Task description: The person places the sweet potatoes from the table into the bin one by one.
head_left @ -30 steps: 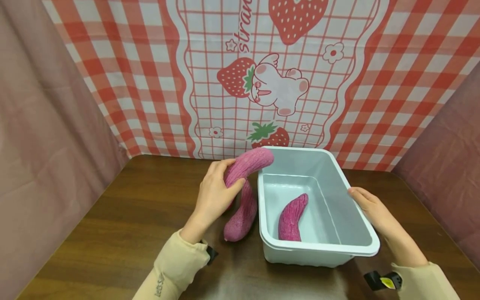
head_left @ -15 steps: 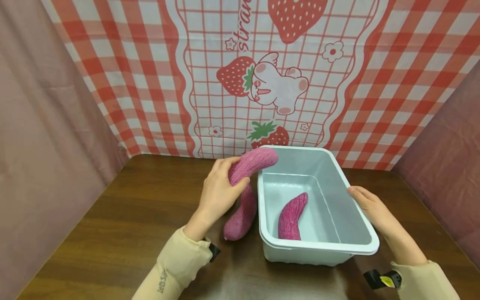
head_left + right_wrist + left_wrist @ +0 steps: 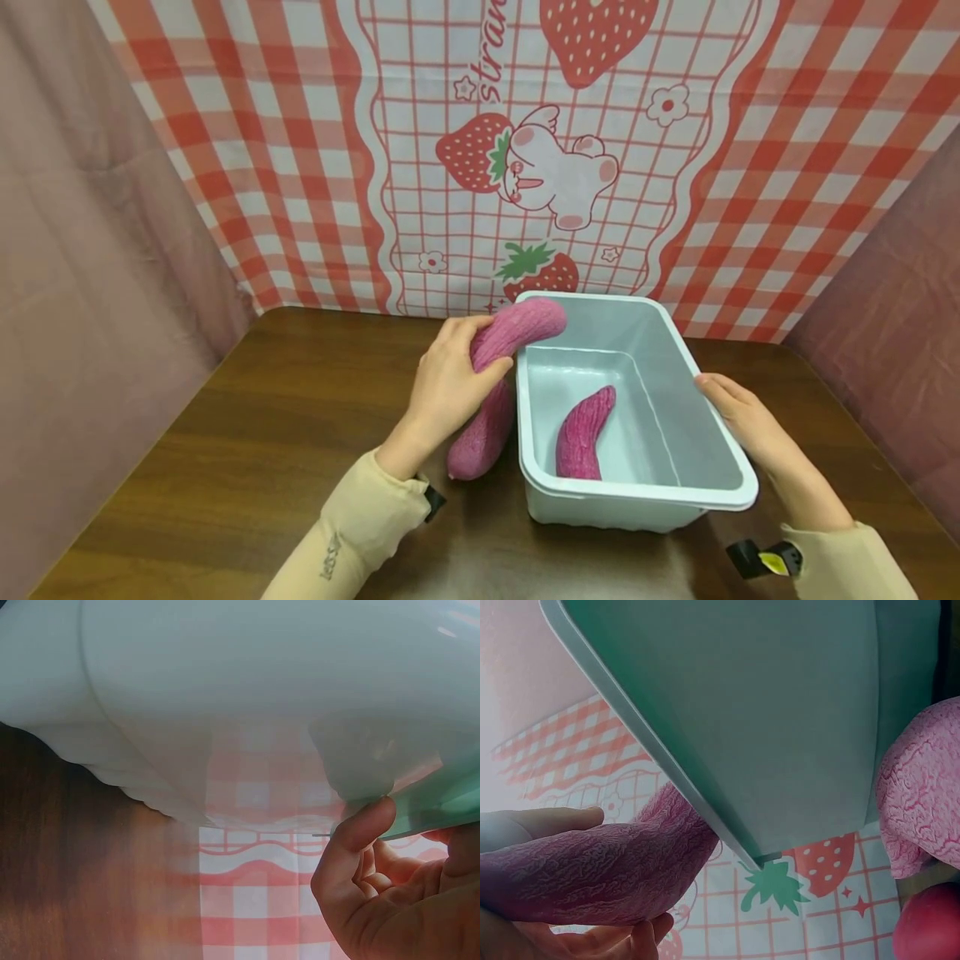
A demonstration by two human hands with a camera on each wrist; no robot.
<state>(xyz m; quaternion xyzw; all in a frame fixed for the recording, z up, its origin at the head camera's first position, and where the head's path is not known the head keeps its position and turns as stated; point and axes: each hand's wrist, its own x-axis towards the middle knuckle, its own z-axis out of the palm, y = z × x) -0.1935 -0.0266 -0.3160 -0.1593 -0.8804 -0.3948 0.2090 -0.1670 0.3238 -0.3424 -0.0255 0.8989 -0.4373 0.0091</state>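
Checked cloth [image 3: 285, 150] is hanging behind a wooden table [image 3: 217, 442]. The left hand [image 3: 452, 375] is gripping a pink gourd [image 3: 525, 323], its tip overhanging a pale tub [image 3: 637, 493]; a second gourd [image 3: 478, 446] is lying beside it; a darker gourd [image 3: 585, 433] is resting inside; the right hand [image 3: 742, 415] is clasping the right rim.

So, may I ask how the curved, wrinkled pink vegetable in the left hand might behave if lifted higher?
The pink vegetable is probably stiff: its end juts past the left hand without hanging limp. Its wrinkles likely aid grip, and its bend may limit rolling.
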